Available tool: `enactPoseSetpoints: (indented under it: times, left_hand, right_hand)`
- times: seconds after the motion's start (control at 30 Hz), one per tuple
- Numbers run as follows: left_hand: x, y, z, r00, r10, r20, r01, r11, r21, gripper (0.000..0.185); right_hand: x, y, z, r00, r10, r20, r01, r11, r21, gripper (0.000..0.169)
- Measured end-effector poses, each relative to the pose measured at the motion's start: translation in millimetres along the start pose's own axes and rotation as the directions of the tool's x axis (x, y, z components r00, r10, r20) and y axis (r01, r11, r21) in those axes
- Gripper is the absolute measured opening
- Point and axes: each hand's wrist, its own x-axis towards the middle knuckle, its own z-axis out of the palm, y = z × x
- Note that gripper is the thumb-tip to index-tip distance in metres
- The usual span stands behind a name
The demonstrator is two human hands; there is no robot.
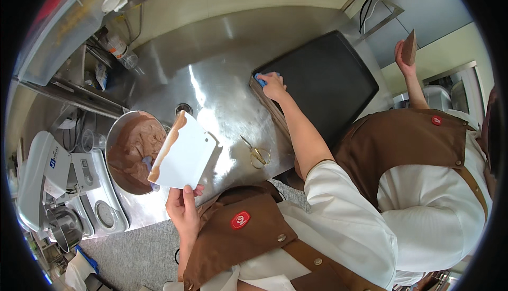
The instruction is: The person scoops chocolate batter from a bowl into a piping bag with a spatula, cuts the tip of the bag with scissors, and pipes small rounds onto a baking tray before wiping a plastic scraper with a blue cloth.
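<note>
My left hand grips a white plastic dough scraper, whose far-left edge is smeared with brown cream. Behind the scraper, at the left, stands a steel mixing bowl of brown cream with a bluish utensil in it. Out to the right, my right hand is closed around a blue cloth or sponge at the near-left corner of a black baking tray. Gold-handled scissors lie on the steel table between my hands.
A stand mixer and a kitchen scale are at the left. A plastic bottle stands at the back left, under a shelf. Close at the right, a co-worker in a brown apron holds up a brown wedge-shaped piece.
</note>
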Motion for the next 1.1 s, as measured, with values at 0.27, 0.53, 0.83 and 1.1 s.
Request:
enactPoseSetpoints:
  times: [0.27, 0.53, 0.83, 1.1]
  left_hand:
    - [-12, 6, -12, 0.997, 0.028, -0.074, -0.029, 1.000, -0.012, 0.021]
    - [-17, 10, -12, 0.987, -0.010, -0.162, 0.006, 1.000, -0.024, 0.019]
    - [-19, 5, -9, 0.974, -0.031, -0.223, 0.030, 1.000, -0.007, 0.025]
    - [-15, 6, -12, 0.975, 0.004, -0.224, 0.006, 0.999, 0.045, 0.022]
  right_hand:
    - [25, 56, -25, 0.971, -0.025, 0.238, -0.230, 0.167, 0.959, 0.030]
    - [32, 107, -31, 0.981, 0.124, -0.151, 0.037, 0.639, 0.768, 0.037]
    - [-2, 77, -26, 0.945, -0.307, -0.116, 0.280, 0.938, -0.203, 0.045]
    - [53, 0, 8, 0.961, 0.210, -0.182, -0.150, 0.944, 0.294, 0.024]
